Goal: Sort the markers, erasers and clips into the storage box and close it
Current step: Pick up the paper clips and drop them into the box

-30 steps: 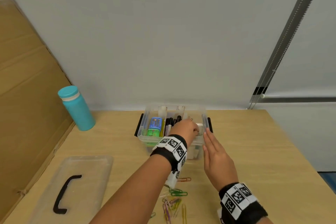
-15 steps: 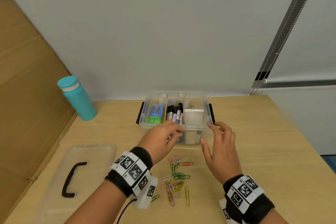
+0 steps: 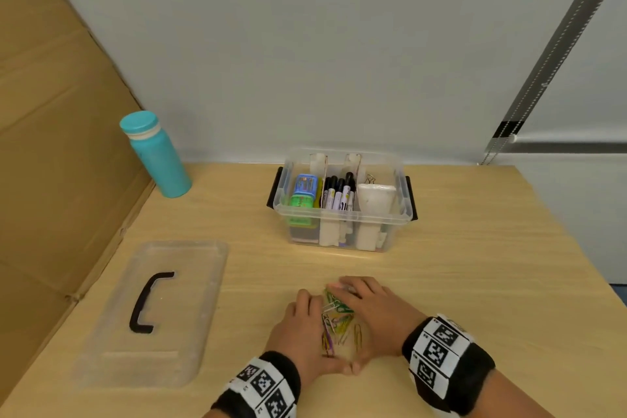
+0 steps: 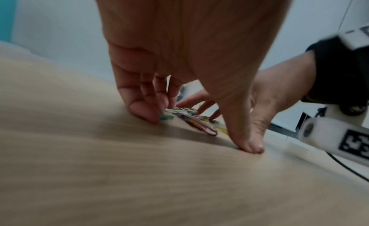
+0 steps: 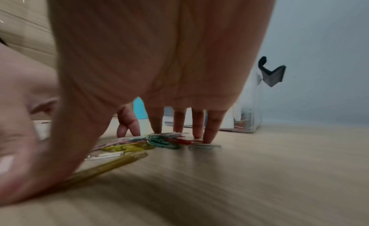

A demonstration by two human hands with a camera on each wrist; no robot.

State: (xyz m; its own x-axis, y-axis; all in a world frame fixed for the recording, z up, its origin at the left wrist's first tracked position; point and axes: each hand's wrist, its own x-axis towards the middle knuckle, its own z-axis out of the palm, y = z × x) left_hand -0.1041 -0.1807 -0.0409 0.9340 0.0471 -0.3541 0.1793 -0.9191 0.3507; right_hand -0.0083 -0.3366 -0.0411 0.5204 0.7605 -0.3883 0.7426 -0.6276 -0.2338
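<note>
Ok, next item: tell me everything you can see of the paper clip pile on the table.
The paper clips are thin bent-wire loops with coloured coating: green, yellow, pink, purple, red and white. They lie flat, overlapping in a loose heap on the wooden table, in front of the open storage box. The left hand and right hand cup the heap from either side, fingertips down on the table at its edges. None is lifted.

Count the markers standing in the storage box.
4 markers show, side by side in the middle compartment of the storage box, caps up, between the erasers and a white divider. More may be hidden behind them.
</note>
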